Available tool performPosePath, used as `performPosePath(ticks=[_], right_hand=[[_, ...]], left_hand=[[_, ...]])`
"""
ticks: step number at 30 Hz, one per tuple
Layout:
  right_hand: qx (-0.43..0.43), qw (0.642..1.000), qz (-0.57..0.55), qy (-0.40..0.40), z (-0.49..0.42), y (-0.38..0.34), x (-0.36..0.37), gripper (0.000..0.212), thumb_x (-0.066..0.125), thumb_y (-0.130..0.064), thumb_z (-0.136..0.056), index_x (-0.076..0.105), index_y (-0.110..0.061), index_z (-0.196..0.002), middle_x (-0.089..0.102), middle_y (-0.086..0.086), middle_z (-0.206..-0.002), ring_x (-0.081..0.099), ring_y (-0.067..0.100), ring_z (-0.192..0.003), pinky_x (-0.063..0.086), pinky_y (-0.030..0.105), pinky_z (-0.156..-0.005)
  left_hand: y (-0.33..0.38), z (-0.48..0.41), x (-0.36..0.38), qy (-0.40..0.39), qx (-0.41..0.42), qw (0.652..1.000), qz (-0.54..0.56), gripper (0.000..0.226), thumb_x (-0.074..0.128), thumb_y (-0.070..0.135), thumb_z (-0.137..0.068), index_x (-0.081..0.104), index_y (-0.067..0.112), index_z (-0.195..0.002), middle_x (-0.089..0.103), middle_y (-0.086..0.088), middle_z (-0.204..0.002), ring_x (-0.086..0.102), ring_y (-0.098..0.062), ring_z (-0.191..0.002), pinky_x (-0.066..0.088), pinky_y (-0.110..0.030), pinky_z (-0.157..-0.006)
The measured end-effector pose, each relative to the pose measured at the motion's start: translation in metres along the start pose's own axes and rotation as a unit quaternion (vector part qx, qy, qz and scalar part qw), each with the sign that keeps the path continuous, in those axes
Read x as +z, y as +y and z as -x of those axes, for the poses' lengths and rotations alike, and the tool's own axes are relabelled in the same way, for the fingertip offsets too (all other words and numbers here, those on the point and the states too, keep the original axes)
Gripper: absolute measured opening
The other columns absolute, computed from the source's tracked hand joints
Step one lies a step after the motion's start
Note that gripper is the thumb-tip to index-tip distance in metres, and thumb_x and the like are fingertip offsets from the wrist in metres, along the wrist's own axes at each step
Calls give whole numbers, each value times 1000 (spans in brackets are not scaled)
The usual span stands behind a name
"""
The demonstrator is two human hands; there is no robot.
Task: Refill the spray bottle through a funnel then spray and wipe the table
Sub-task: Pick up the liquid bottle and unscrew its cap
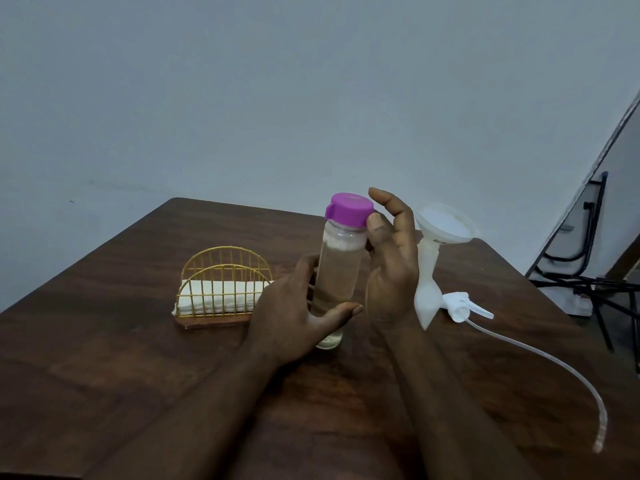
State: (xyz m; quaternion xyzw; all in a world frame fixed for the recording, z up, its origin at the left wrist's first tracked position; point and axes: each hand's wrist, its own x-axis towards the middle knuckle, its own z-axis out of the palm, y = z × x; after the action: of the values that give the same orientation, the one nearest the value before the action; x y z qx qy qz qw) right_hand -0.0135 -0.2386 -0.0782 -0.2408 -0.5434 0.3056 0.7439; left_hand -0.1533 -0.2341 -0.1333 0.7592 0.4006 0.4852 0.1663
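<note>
A clear bottle (337, 271) of pale liquid with a purple cap (349, 208) stands on the dark wooden table (104, 341). My left hand (294, 313) is wrapped around its lower body. My right hand (389, 258) is beside the cap, thumb tip touching its edge, other fingers spread. Behind my right hand a white spray bottle (427, 299) stands upright with a white funnel (446, 221) seated in its neck. The white spray head (464, 304) lies on the table to its right, its long clear tube (554, 368) curving toward the front right.
A gold wire holder (221, 289) with a folded white cloth (214, 301) inside sits left of the bottles. A grey wall rises behind the table. A black metal stand (595, 237) and a leaning board are off the table's right edge.
</note>
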Motion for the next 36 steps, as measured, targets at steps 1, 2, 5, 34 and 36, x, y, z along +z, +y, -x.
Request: performPosePath(ticks=[1, 2, 5, 34, 36], right_hand=[[4, 1000, 10, 7, 0, 0, -1, 40, 53, -20, -105, 48, 0, -140, 72, -13, -96, 67, 3, -92, 52, 19, -81], [5, 999, 34, 17, -1, -1, 1, 45, 59, -27, -102, 50, -5, -139, 73, -12, -104, 67, 4, -98, 52, 21, -84], [-20, 992, 124, 35, -2, -3, 5, 65, 79, -42, -82, 53, -19, -138, 67, -5, -120, 66, 14, -109, 53, 30, -86], [-12, 999, 28, 26, -3, -4, 2, 51, 70, -18, -93, 52, -5, -138, 69, 0, -105, 65, 13, -97, 54, 30, -86], [6, 1000, -10, 13, -2, -2, -1, 45, 60, -12, -99, 49, 0, -141, 73, -2, -100, 67, 9, -95, 53, 23, -84]], left_hand=[[0, 0, 0, -3, 0, 1000, 1, 82, 64, 87, -69, 45, 38, -132, 70, 18, -110, 68, 3, -91, 62, -31, -73], [0, 0, 0, -6, 0, 1000, 4, 83, 63, 88, -69, 45, 37, -132, 70, 19, -110, 68, 3, -91, 62, -31, -73], [1, 0, -1, -13, -3, 1000, 17, 82, 61, 88, -69, 45, 37, -131, 70, 19, -108, 68, 4, -89, 62, -31, -72], [2, -1, -1, -12, 0, 1000, 17, 80, 64, 86, -70, 45, 38, -130, 70, 18, -110, 68, 4, -90, 62, -30, -73], [2, -1, -1, -10, 0, 1000, 14, 81, 64, 86, -70, 44, 38, -131, 70, 18, -112, 68, 2, -92, 62, -32, -74]])
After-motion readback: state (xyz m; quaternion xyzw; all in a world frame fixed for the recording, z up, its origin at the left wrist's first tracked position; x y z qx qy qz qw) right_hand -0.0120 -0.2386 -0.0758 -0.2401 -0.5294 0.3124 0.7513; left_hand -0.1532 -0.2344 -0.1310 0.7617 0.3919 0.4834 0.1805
